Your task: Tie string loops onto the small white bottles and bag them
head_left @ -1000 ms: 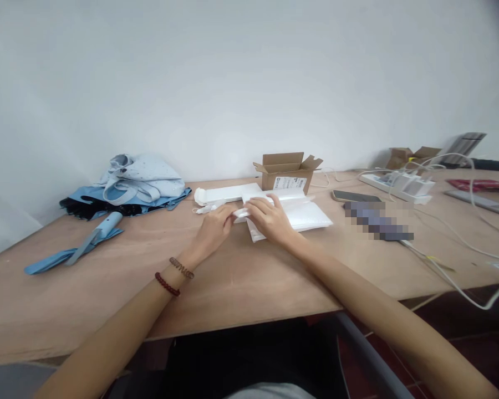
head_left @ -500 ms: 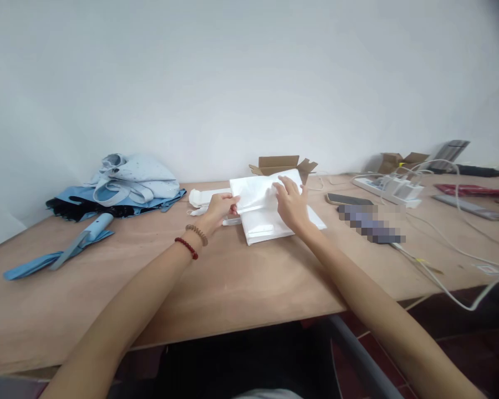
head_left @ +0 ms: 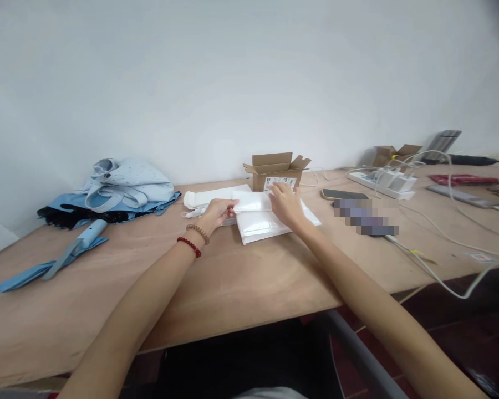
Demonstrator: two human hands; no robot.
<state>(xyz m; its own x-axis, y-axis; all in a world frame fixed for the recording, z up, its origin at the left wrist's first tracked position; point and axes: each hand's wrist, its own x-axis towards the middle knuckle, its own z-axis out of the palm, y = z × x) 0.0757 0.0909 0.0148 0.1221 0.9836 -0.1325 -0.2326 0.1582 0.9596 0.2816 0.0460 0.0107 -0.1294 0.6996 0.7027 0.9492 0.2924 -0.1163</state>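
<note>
A shiny white packet [head_left: 260, 227], like a folded plastic mailer, lies on the table in front of me with its upper part folded over. My left hand [head_left: 218, 213] pinches the left end of this fold between thumb and fingers. Over the upper right of the packet, my right hand [head_left: 288, 208] rests with its fingers stretched out and somewhat apart, touching the fold. Behind the packet stands an open brown cardboard box [head_left: 274, 169] with a label on its front. A flat white box or sleeve [head_left: 208, 195] is partly hidden behind my left hand.
To the left, a pale blue cloth bag [head_left: 128, 180] sits on a blue umbrella [head_left: 92, 233]. At right are a dark phone [head_left: 344, 194], a blurred-out object [head_left: 363, 216], a white power strip [head_left: 393, 185] with plugs, and loose white cables. The table [head_left: 233, 293] ends close to me.
The raised upper flap of the packet has come down flat, and both hands have lowered with it. More of the cardboard box shows now. The view has shifted slightly.
</note>
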